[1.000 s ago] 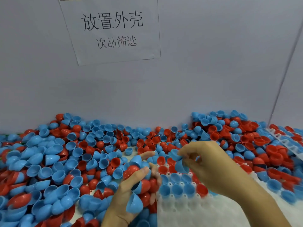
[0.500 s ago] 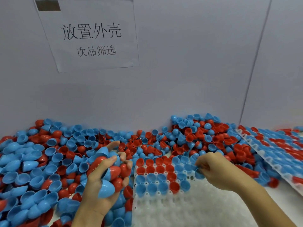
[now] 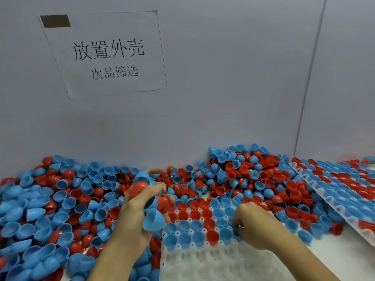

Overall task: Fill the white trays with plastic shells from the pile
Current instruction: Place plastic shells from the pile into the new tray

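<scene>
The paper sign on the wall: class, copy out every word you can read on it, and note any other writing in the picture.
"放置外壳": large top line of the paper sign on the wall.
"次品筛选": smaller line beneath it.
The dark patch at the sign's corner shows no text.
No writing shows on the shells or trays.

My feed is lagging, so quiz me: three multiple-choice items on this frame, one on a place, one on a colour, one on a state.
1. Where does the filled tray lie? A) right of the hands, by the wall B) left, on the pile C) under the sign
2. What colours are the shells? A) green and yellow B) red and blue C) all white
3. How is the near tray? A) full B) far rows filled, near rows bare C) without shells

Key: 1 A, it slants along the right side. 2 B, the pile shows only those. 3 B, the right hand works at the filled rows' edge while the left hand holds shells.
</scene>
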Tool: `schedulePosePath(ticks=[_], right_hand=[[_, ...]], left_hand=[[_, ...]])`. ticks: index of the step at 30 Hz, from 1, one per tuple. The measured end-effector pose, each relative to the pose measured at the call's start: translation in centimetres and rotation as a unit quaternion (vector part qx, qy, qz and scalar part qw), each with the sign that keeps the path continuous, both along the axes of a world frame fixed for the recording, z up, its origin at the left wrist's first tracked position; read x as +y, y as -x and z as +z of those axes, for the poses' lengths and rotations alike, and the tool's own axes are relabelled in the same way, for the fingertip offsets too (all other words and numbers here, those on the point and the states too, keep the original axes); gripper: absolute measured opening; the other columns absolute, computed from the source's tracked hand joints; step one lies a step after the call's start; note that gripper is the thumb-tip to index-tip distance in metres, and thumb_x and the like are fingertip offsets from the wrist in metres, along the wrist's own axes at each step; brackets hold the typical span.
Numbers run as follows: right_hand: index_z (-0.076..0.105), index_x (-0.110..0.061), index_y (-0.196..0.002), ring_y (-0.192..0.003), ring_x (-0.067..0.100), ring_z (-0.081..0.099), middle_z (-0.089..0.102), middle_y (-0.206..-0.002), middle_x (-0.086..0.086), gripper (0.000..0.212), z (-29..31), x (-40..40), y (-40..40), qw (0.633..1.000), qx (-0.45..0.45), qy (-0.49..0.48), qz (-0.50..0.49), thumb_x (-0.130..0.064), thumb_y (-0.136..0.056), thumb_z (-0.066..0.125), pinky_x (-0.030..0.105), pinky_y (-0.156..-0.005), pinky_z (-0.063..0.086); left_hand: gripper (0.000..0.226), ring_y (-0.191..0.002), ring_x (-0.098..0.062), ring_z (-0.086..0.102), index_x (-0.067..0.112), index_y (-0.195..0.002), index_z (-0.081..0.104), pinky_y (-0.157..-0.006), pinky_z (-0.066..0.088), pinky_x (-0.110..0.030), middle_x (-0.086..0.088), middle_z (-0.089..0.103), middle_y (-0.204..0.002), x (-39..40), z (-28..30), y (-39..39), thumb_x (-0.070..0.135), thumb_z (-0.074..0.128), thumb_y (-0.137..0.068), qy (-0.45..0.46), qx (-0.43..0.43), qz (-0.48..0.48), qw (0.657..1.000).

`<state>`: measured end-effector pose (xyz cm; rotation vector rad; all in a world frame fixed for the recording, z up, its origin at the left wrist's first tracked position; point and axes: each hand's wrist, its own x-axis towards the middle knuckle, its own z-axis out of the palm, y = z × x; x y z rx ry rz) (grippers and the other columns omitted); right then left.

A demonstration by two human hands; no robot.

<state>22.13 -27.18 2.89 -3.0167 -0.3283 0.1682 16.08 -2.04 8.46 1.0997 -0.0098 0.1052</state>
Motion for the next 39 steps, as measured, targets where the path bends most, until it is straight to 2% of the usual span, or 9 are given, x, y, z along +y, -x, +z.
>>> schedulePosePath(ticks=[5, 9, 15, 20, 25, 29, 33, 37, 39], right_hand=[[0.076, -0.018, -0.099, -0.081, 0.012, 0.069, 0.072, -0.095, 0.0, 0.015, -0.4, 0.3, -0.4, 1.0, -0.002, 0.02, 0.004, -0.01, -0.09, 0.066, 0.027, -0.069, 0.061], [0.075, -0.016, -0.095, -0.077, 0.014, 0.068, 0.071, -0.09, 0.0, 0.014, -0.5, 0.3, -0.4, 0.999, -0.017, 0.046, 0.011, -0.009, -0.088, 0.065, 0.023, -0.057, 0.053], [0.072, -0.018, -0.103, -0.083, 0.015, 0.068, 0.07, -0.097, 0.001, 0.021, -0.2, 0.7, -0.4, 0.997, -0.012, 0.071, 0.022, -0.007, -0.088, 0.062, 0.029, -0.067, 0.058], [0.068, -0.031, -0.116, -0.087, 0.011, 0.064, 0.064, -0.106, -0.006, 0.026, 1.0, -0.1, -0.4, 0.999, -0.015, 0.035, 0.024, -0.024, -0.091, 0.067, 0.028, -0.076, 0.059], [0.069, -0.039, -0.109, -0.08, -0.003, 0.065, 0.069, -0.09, -0.016, 0.019, 5.6, 2.1, 1.1, 0.983, -0.044, -0.164, 0.074, -0.045, -0.094, 0.06, 0.019, -0.072, 0.056], [0.066, -0.048, -0.104, -0.083, -0.002, 0.069, 0.069, -0.092, -0.025, 0.041, 9.3, 5.6, 4.2, 0.908, 0.015, -0.389, 0.156, -0.072, -0.075, 0.051, 0.012, -0.07, 0.055], [0.064, -0.048, -0.099, -0.083, 0.0, 0.069, 0.067, -0.094, -0.024, 0.013, 8.8, 8.3, 5.2, 0.891, -0.009, -0.415, 0.184, -0.049, -0.086, 0.066, 0.016, -0.073, 0.056], [0.062, -0.044, -0.096, -0.078, 0.004, 0.069, 0.068, -0.088, -0.017, 0.02, 8.3, 9.0, 4.7, 0.899, -0.033, -0.398, 0.181, -0.027, -0.09, 0.071, 0.02, -0.07, 0.057], [0.062, -0.043, -0.097, -0.073, 0.007, 0.071, 0.069, -0.087, -0.015, 0.023, 8.3, 8.9, 4.7, 0.894, -0.031, -0.405, 0.189, -0.021, -0.092, 0.068, 0.022, -0.07, 0.059]], left_hand=[[0.025, -0.068, -0.024, 0.067, 0.025, -0.086, 0.077, -0.042, 0.049, -0.028, -0.007, 0.065, -0.077, -0.8, 0.5, 0.6, 0.024, 0.074, -0.061, 0.014, 0.017, 0.022, 1.0], [0.019, -0.064, -0.023, 0.064, 0.021, -0.099, 0.072, -0.038, 0.047, -0.027, -0.007, 0.063, -0.076, -2.0, 0.9, 0.7, 0.012, 0.066, -0.083, 0.06, 0.061, 0.024, 0.996], [0.043, -0.066, -0.025, 0.065, 0.018, -0.111, 0.07, -0.037, 0.047, -0.025, -0.01, 0.064, -0.079, -3.5, 1.4, 1.5, 0.015, 0.072, -0.068, 0.146, 0.071, -0.074, 0.984], [0.023, -0.062, -0.023, 0.066, 0.022, -0.095, 0.074, -0.039, 0.048, -0.026, -0.008, 0.067, -0.075, -3.7, 1.0, 1.0, 0.014, 0.07, -0.074, 0.119, 0.087, -0.028, 0.989], [0.013, -0.08, -0.027, 0.062, 0.026, -0.083, 0.07, -0.054, 0.052, -0.035, -0.006, 0.062, -0.079, -2.9, -0.4, -0.3, 0.014, 0.068, -0.088, 0.037, 0.085, 0.118, 0.989], [0.014, -0.08, -0.023, 0.063, 0.026, -0.082, 0.066, -0.07, 0.055, -0.044, -0.004, 0.066, -0.08, -2.6, -0.8, -0.7, 0.014, 0.069, -0.087, -0.028, 0.075, 0.209, 0.975], [0.021, -0.072, -0.02, 0.064, 0.031, -0.08, 0.063, -0.076, 0.059, -0.048, 0.001, 0.062, -0.068, -2.8, -0.9, -0.6, 0.013, 0.068, -0.087, -0.09, 0.052, 0.224, 0.969], [0.02, -0.065, -0.009, 0.068, 0.032, -0.077, 0.063, -0.076, 0.059, -0.045, 0.006, 0.065, -0.067, -3.1, -1.0, -0.7, 0.017, 0.071, -0.087, -0.087, 0.065, 0.204, 0.973], [0.009, -0.075, -0.015, 0.073, 0.031, -0.085, 0.068, -0.084, 0.059, -0.052, 0.0, 0.072, -0.078, -3.1, -1.2, -0.9, 0.025, 0.074, -0.085, -0.054, 0.085, 0.183, 0.978]])
